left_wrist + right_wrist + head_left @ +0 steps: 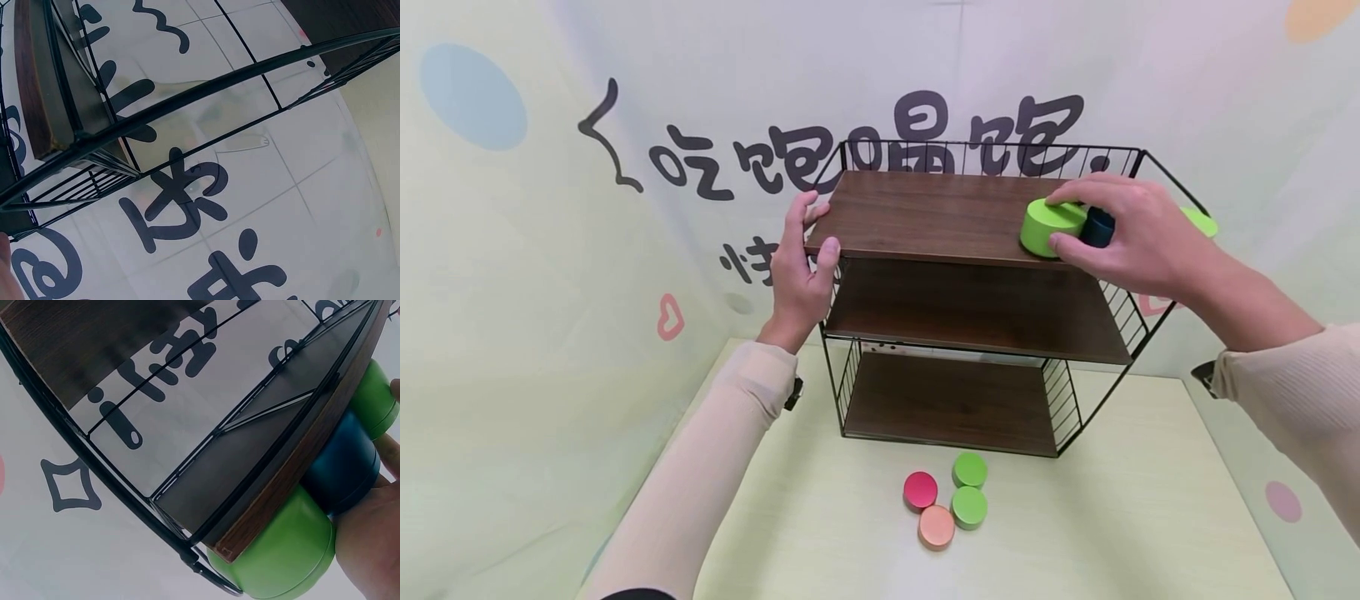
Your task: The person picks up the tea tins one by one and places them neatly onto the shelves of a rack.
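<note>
A three-tier shelf rack with dark wood boards [925, 212] and a black wire frame stands on the table. My left hand [801, 275] grips the left front corner of its top board, thumb on the front side. At the right end of that board, my right hand [1138, 229] pinches a round green tin [1047, 229] between thumb and fingers. Beside it is a dark blue tin [1098, 227], partly covered by the hand. Another green tin [281, 550] sits at the board's right end, mostly behind the hand in the head view.
On the pale table [820, 517] in front of the rack, a red tin [921, 490], an orange tin [936, 527] and two green tins [970, 507] lie close together. A printed curtain [625, 292] hangs behind and at the left. Wire sides [1063, 396] bound the lower tiers.
</note>
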`<state>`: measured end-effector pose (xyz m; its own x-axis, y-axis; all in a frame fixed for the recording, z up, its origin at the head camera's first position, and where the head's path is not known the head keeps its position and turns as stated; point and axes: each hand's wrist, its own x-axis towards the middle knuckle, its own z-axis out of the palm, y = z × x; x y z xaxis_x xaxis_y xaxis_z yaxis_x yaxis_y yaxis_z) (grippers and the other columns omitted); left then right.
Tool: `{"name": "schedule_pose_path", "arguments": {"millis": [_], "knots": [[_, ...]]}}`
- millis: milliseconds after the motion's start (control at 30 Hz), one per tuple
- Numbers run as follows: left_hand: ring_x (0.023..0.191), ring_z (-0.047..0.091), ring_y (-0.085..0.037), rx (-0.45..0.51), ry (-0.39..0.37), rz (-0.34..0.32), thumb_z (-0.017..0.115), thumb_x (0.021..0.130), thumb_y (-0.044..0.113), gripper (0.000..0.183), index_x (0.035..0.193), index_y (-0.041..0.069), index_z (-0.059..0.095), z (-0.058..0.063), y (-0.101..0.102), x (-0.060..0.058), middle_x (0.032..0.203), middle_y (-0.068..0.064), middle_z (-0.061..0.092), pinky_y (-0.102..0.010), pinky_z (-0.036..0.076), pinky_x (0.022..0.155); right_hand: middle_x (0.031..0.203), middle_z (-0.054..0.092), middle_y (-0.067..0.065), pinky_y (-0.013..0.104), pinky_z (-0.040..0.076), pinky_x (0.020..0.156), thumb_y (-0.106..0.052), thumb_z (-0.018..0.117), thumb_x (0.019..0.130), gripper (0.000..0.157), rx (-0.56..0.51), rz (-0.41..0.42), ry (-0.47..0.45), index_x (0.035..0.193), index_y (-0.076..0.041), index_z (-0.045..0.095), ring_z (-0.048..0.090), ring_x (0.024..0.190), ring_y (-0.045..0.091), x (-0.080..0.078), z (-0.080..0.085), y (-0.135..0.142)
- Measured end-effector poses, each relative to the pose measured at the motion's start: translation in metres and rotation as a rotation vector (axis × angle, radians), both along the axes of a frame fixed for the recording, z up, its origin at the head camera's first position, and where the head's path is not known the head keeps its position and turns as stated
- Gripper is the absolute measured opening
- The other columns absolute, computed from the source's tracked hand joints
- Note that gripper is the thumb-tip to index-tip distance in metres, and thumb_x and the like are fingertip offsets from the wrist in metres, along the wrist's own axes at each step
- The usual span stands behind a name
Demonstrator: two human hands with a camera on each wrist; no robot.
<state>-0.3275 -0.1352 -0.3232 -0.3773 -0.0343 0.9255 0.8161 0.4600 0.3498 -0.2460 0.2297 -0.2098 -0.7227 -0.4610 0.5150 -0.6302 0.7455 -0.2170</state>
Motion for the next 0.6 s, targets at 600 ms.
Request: {"name": "schedule_pose_path", "arguments": {"millis": [600], "knots": [[0.121, 0.059, -0.024, -0.001, 0.016, 0.003, 0.049, 0.09, 0.032, 0.055, 0.137, 0.004, 0.049, 0.0023, 0.0005, 0.0033, 0.123, -0.014, 0.067, -0.04, 0.043, 0.098, 0.113, 0.065, 0.014, 0.043, 0.035, 0.078, -0.019, 0.069, 0.085, 0.037, -0.026, 0.021, 0.026, 0.12, -0.009, 0.068, 0.053, 0.097, 0.028, -0.0025, -0.0005, -0.0014]]}}
